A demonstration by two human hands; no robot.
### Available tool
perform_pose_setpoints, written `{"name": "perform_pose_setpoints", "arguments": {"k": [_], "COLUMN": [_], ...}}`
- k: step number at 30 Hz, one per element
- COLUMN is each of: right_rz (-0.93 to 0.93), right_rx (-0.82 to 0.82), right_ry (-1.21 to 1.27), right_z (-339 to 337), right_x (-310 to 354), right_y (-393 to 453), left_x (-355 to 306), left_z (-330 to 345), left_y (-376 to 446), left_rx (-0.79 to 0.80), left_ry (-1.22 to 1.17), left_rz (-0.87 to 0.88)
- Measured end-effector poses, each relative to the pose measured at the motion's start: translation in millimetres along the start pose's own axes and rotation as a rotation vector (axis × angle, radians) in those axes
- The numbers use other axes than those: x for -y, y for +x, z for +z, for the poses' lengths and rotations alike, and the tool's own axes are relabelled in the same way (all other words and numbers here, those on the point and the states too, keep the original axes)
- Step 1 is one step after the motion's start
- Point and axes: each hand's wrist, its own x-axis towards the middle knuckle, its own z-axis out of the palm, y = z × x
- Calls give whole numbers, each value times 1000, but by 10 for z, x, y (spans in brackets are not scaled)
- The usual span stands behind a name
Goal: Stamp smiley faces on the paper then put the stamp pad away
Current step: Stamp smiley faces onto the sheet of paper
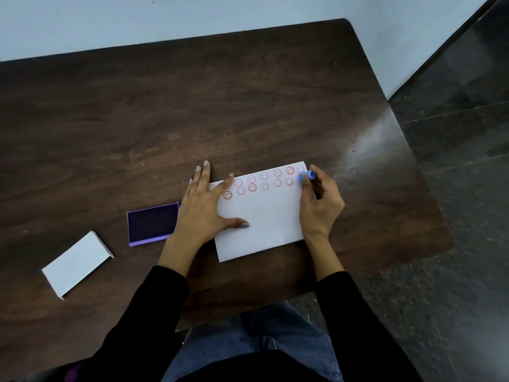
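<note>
A white paper [270,224] lies on the dark wooden table [192,106], with two rows of red smiley faces [264,181] along its far edge. My left hand [205,205] rests flat on the paper's left side, fingers spread. My right hand [319,202] grips a small blue stamp [306,176] pressed at the paper's far right corner, at the end of the second row. The open purple stamp pad [153,224] sits on the table just left of my left hand.
A white box lid [77,263] lies at the left near the table's front edge. The table's right edge drops to a dark tiled floor [454,188]. A pale wall [165,17] runs behind the table.
</note>
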Motion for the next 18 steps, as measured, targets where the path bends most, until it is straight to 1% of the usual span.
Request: {"name": "perform_pose_setpoints", "arguments": {"k": [4,10,18], "right_rz": [-65,-118,-137], "right_rx": [15,57,90], "right_ry": [-55,-153,-230], "right_z": [-7,-15,-3], "right_x": [24,60,129], "right_y": [-14,-20,-8], "left_x": [54,77,74], "left_z": [-37,-70,-76], "left_y": [-8,-15,-7], "left_rx": [27,51,59], "left_ry": [10,63,98], "left_rz": [-42,-29,-27]}}
